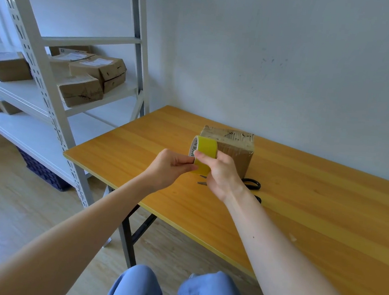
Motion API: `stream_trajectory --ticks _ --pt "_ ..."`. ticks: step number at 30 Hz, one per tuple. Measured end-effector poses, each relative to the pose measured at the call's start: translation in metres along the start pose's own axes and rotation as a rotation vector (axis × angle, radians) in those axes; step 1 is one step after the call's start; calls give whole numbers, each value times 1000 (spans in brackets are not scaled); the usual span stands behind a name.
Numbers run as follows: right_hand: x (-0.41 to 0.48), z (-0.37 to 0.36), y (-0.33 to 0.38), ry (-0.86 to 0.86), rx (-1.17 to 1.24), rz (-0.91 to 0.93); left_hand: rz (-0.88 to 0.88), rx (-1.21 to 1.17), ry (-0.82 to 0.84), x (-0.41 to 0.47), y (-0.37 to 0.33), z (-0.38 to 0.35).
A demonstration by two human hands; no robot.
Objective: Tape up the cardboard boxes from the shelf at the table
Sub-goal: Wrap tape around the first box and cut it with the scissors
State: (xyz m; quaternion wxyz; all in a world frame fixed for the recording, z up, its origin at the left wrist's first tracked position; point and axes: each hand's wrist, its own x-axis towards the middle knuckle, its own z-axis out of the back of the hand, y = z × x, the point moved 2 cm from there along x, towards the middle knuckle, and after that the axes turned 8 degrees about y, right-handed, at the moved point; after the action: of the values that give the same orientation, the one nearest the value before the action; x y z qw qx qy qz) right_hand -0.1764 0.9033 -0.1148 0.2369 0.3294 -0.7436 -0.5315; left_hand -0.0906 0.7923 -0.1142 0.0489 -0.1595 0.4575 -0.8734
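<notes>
A roll of yellow tape (205, 148) is held up over the wooden table (313, 206), in front of a worn cardboard box (232, 146) that stands on the table. My right hand (222, 173) grips the roll from the right, thumb on its face. My left hand (170, 168) pinches the tape's lower edge at the roll. Black-handled scissors (253, 184) lie on the table just behind my right hand, partly hidden by it.
A white metal shelf unit (50, 100) stands left of the table with several cardboard boxes (96, 73) on its upper shelf. A dark blue crate (43, 172) sits under the shelf on the floor. The wall runs along the table's far side.
</notes>
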Motion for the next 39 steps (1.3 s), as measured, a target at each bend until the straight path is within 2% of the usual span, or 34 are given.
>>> stream_trajectory --ticks 6,8,9,12,14,17,21,25,31,39 --pt "2 4 -2 12 -22 3 -3 -29 15 -2 -2 -1" --pt "6 5 -5 -78 -127 37 -7 -44 4 -1 -4 -1" --pt "7 5 -6 -142 -255 75 -11 -50 -7 -1 -6 0" --pt "5 4 -7 -308 -637 249 -20 -49 -46 1 -8 4" --pt "-3 3 -3 -362 -723 421 -7 -38 -41 1 -8 6" --pt "-8 -1 -1 -262 -967 671 32 1 -32 1 -5 5" --pt "-15 -7 -3 -274 -1147 879 67 -6 -53 0 -6 5" --pt "-14 -5 0 -292 -1118 845 89 31 -16 -2 -5 5" --pt "-13 -4 8 -273 -1048 825 69 -40 -62 -3 -14 6" --pt "-10 1 9 -112 -993 527 159 -75 -46 -9 -6 0"
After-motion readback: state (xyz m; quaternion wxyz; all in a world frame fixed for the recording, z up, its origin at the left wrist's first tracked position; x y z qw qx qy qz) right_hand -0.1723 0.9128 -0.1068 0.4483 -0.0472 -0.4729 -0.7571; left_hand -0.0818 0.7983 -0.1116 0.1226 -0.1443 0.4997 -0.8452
